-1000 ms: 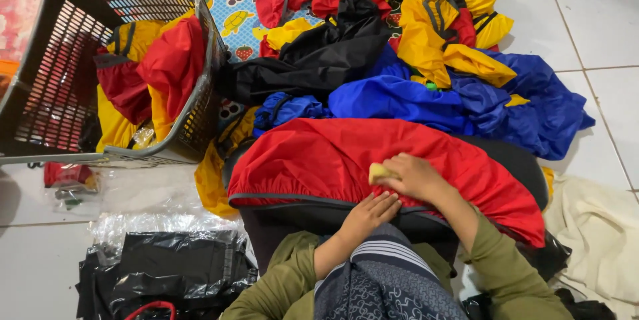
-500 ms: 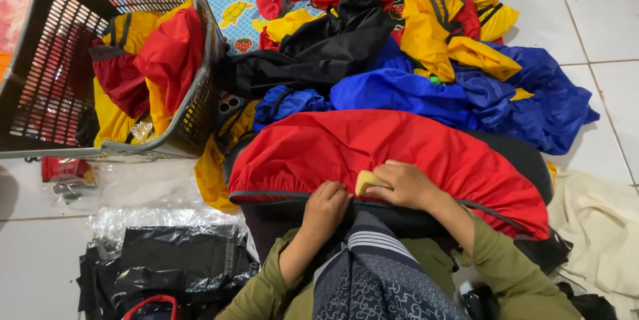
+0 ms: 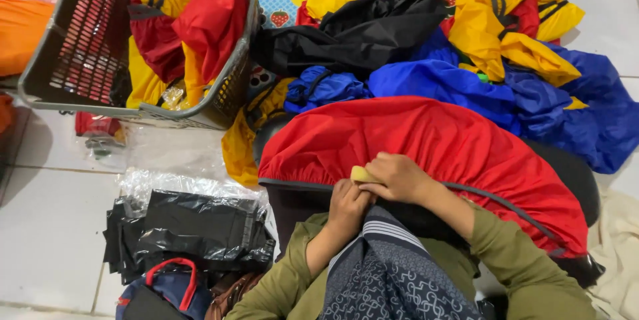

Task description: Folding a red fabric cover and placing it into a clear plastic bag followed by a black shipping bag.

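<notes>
Change since the picture one second ago: left hand (image 3: 348,201) has drawn in from the red cover's (image 3: 432,147) front edge and now sits knuckle to knuckle against right hand (image 3: 397,177), at 6 o'clock of the cover. The small yellow piece (image 3: 360,174) has moved with the right hand, from higher on the red cloth down to the grey-trimmed hem.

Right hand: fingers closed over the yellow piece, which pokes out at its 9 o'clock side. Left hand: curled shut at the hem; what it pinches cannot be told, fingertips turned under.

Red cover lies stretched over a dark rounded form, mostly hidden beneath it.

Hidden or unclear: most of the yellow piece is under the right hand, its kind not readable. A patterned scarf (image 3: 386,273) blocks the lap. Laundry basket (image 3: 80,47) at 10 o'clock is cut off at the top edge. Blue cloth (image 3: 572,107) at 2 o'clock runs off the right edge. Black bagged bundle (image 3: 193,230) at 8 o'clock, contents unclear through plastic.
</notes>
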